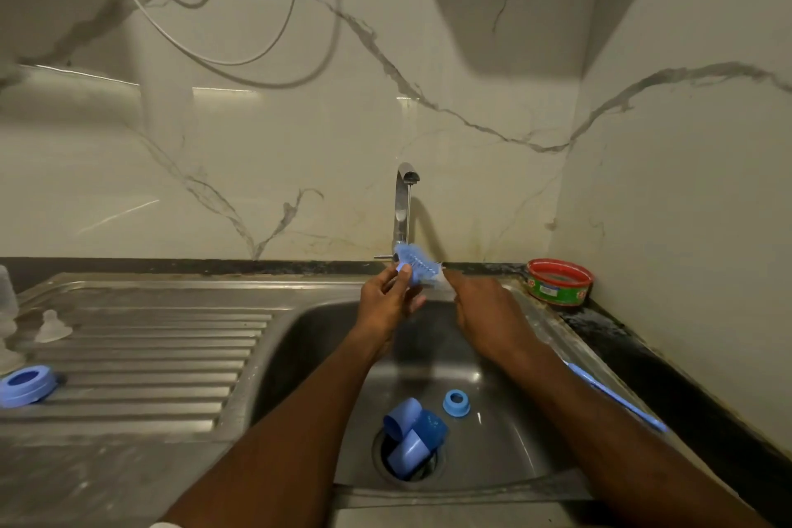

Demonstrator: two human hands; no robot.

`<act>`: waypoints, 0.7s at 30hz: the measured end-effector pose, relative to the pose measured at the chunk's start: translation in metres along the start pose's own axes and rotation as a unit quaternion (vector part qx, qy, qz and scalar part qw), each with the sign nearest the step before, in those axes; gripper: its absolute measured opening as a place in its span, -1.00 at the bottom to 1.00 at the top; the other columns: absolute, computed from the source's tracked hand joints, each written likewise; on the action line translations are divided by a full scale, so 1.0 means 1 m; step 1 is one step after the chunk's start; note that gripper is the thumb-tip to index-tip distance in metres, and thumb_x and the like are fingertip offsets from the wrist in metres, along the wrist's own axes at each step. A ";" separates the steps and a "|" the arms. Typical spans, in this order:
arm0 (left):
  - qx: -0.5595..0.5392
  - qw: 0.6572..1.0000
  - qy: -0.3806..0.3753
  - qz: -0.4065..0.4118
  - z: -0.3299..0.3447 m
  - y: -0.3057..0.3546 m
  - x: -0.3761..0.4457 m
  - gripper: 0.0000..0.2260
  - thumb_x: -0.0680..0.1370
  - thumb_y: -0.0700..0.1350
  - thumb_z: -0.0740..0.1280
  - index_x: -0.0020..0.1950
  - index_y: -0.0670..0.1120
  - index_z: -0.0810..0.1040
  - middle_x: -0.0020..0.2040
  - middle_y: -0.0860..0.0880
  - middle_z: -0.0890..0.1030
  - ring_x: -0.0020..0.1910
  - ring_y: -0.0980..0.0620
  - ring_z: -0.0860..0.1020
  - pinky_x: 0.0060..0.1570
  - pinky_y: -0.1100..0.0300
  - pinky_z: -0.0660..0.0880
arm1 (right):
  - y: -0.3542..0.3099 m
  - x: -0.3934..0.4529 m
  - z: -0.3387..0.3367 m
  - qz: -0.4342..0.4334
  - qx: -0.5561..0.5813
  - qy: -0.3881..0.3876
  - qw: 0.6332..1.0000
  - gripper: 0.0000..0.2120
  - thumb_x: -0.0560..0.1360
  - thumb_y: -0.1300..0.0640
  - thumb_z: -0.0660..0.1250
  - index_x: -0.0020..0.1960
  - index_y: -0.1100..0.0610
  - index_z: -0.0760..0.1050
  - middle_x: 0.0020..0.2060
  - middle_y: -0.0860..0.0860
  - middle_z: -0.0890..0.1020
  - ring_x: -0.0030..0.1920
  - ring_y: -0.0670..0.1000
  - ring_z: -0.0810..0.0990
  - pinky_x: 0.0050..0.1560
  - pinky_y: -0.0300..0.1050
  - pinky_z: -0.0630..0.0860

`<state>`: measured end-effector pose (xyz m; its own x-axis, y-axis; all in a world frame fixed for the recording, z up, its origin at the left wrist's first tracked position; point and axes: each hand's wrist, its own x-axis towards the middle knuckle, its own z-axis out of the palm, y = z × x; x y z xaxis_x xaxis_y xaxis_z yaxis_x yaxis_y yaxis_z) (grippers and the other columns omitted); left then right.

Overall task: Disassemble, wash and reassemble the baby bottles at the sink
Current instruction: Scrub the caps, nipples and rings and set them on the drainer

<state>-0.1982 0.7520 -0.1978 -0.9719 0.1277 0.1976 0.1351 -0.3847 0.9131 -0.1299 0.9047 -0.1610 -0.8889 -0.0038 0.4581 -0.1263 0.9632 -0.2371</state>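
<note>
Under the tap (405, 201), both hands hold a blue ridged part (415, 267) that has a pale, clear end on its right. My left hand (385, 304) pinches its blue left end. My right hand (484, 313) grips the clear end, with its fingers hidden behind the hand. I cannot tell exactly what the part is. A thin stream of water falls from the spout. In the sink basin (505, 442), three blue caps (411, 437) lie over the drain, with a small blue ring (456, 402) beside them.
The drainboard (150, 356) on the left holds a blue screw ring (28, 385), a clear teat (52, 327) and clear bottle pieces (6, 313) at the frame edge. A long blue brush handle (613, 394) lies on the sink's right rim. A red and green tub (559, 282) stands in the back right corner.
</note>
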 end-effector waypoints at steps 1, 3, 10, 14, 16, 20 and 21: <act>0.008 1.000 -0.001 0.001 -0.001 0.000 0.001 -0.64 0.59 -0.08 0.40 0.37 -0.12 0.53 0.17 -0.14 0.69 0.12 -0.08 0.69 0.15 -0.05 0.63 | 0.001 0.000 0.001 -0.005 -0.005 0.006 1.000 -0.48 0.56 0.14 0.40 0.49 -0.01 0.39 0.20 0.10 0.64 0.14 0.10 0.62 0.18 0.00 0.57; 0.053 0.998 0.009 0.017 -0.002 -0.002 0.001 -0.59 0.54 -0.11 0.47 0.37 -0.10 0.52 0.15 -0.09 0.69 0.08 0.00 0.70 0.05 0.10 0.65 | 0.004 0.001 0.002 -0.017 -0.012 0.018 1.000 -0.42 0.55 0.17 0.41 0.53 -0.02 0.33 0.24 0.10 0.62 0.17 0.11 0.61 0.19 0.02 0.57; 0.163 0.986 -0.011 0.032 -0.005 -0.005 0.004 -0.46 0.37 -0.08 0.62 0.31 -0.03 0.55 0.16 0.05 0.68 0.12 0.13 0.66 0.16 0.16 0.61 | 0.014 0.003 -0.007 -0.010 -0.046 -0.025 0.999 -0.49 0.58 0.06 0.40 0.50 -0.01 0.36 0.30 0.11 0.57 0.25 0.12 0.56 0.23 0.00 0.52; 0.121 0.985 0.106 0.056 -0.010 -0.002 0.006 -0.75 0.55 0.03 0.45 0.14 -0.07 0.66 0.00 -0.06 0.73 0.02 0.00 0.70 0.09 0.03 0.64 | 0.021 -0.002 -0.017 -0.020 -0.090 0.019 0.996 -0.55 0.56 0.06 0.36 0.43 -0.07 0.41 0.16 0.05 0.65 0.10 0.09 0.63 0.02 -0.01 0.58; 0.111 0.982 0.147 0.050 -0.018 -0.001 0.008 -0.78 0.61 0.05 0.37 0.09 -0.07 0.67 -0.05 -0.08 0.72 0.00 -0.06 0.69 0.09 0.00 0.63 | 0.023 -0.003 -0.025 -0.036 -0.096 0.035 0.994 -0.65 0.59 -0.02 0.30 0.36 -0.10 0.42 0.11 0.03 0.67 0.06 0.09 0.65 -0.01 -0.01 0.58; 0.111 0.991 0.075 0.021 -0.020 -0.001 0.008 -0.68 0.63 0.10 0.30 0.12 -0.13 0.64 -0.03 -0.15 0.70 -0.09 -0.06 0.65 -0.02 0.10 0.62 | 0.011 -0.008 -0.030 -0.092 -0.110 -0.002 0.990 -0.69 0.62 -0.07 0.25 0.34 -0.08 0.44 0.15 0.00 0.64 0.12 0.08 0.61 -0.03 -0.14 0.40; 0.108 0.993 0.055 0.009 -0.017 -0.001 0.006 -0.64 0.63 0.13 0.28 0.10 -0.15 0.64 -0.05 -0.17 0.70 -0.13 -0.06 0.63 -0.05 0.11 0.59 | 0.009 -0.009 -0.031 -0.088 -0.120 0.010 0.989 -0.69 0.62 -0.07 0.26 0.35 -0.08 0.45 0.15 -0.01 0.64 0.12 0.08 0.61 -0.06 -0.12 0.37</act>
<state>-0.2079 0.7379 -0.2037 -0.9826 0.0183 0.1849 0.1787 -0.1788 0.9675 -0.1095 0.9211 -0.1409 -0.8531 -0.1746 0.4917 -0.1684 0.9841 0.0572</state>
